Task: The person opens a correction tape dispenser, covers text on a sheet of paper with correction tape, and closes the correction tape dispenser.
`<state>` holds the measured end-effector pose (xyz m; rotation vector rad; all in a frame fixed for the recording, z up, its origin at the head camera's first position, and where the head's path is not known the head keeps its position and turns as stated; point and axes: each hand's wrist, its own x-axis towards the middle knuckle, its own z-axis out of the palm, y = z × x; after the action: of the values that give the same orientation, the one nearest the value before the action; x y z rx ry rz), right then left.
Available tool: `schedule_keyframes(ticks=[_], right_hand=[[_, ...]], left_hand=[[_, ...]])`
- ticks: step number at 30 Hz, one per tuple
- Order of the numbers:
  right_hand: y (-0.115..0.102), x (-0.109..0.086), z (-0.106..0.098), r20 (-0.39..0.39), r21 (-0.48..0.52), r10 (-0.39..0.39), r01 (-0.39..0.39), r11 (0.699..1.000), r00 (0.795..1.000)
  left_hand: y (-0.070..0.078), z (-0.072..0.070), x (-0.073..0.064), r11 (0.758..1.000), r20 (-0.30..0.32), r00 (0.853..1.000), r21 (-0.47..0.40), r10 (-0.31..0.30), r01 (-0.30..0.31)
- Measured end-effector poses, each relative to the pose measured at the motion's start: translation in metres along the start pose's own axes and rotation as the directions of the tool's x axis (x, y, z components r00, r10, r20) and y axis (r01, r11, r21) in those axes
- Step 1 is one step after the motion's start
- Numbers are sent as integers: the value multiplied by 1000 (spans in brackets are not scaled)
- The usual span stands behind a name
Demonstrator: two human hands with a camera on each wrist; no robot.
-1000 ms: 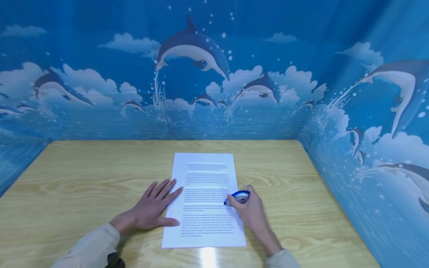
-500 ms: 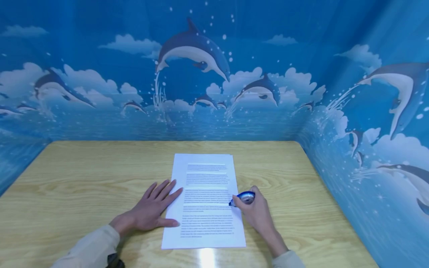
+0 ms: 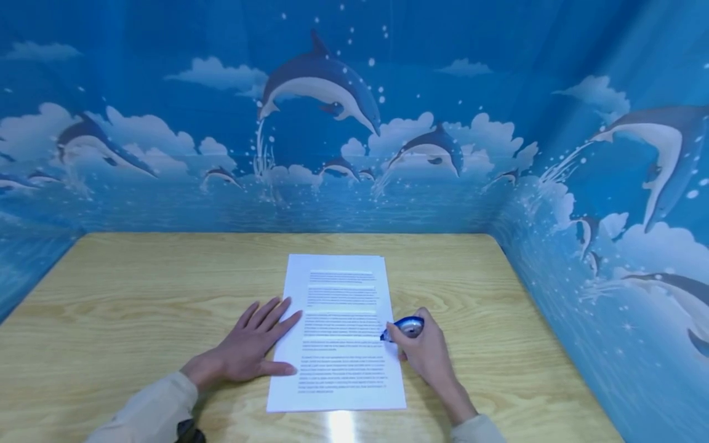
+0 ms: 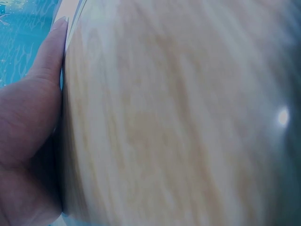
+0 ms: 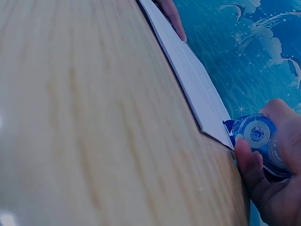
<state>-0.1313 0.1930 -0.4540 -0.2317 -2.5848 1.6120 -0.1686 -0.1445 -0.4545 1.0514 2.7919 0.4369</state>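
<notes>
A printed sheet of white paper [image 3: 338, 394] lies on the wooden table, with blank white bands between its blocks of text. My left hand [image 3: 249, 344] rests flat on the sheet's left edge, fingers straight and spread. With thumb and fingers my right hand [image 3: 426, 351] grips a blue correction tape [image 3: 410, 326]. Its tip touches or hovers just over the right end of a white band; I cannot tell which. In the right wrist view the correction tape [image 5: 258, 134] shows its round blue label beside the paper [image 5: 207, 110]. Only my left thumb and palm [image 4: 28, 113] show in the left wrist view.
The light wooden table [image 3: 166, 277] stretches out on both sides of the paper. A blue curtain printed with dolphins [image 3: 321, 80] stands along the back and right edges. Light glares off the table's near edge.
My right hand has moved to the right with the correction tape, toward the sheet's right margin, and a white band shows where it passed. My left hand has stayed in place.
</notes>
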Motion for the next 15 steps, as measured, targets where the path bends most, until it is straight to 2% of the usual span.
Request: schedule_keyframes(ticks=[8,15], right_hand=[[0,-1,-2,-30,-62,-12,10,998,999],[0,1,0,-1,26,25,-24,999,1000]], left_hand=[[-1,4,-1,999,-41,999,-18,26,-27],[-5,8,-1,1000,-63,998,-4,15,-16]])
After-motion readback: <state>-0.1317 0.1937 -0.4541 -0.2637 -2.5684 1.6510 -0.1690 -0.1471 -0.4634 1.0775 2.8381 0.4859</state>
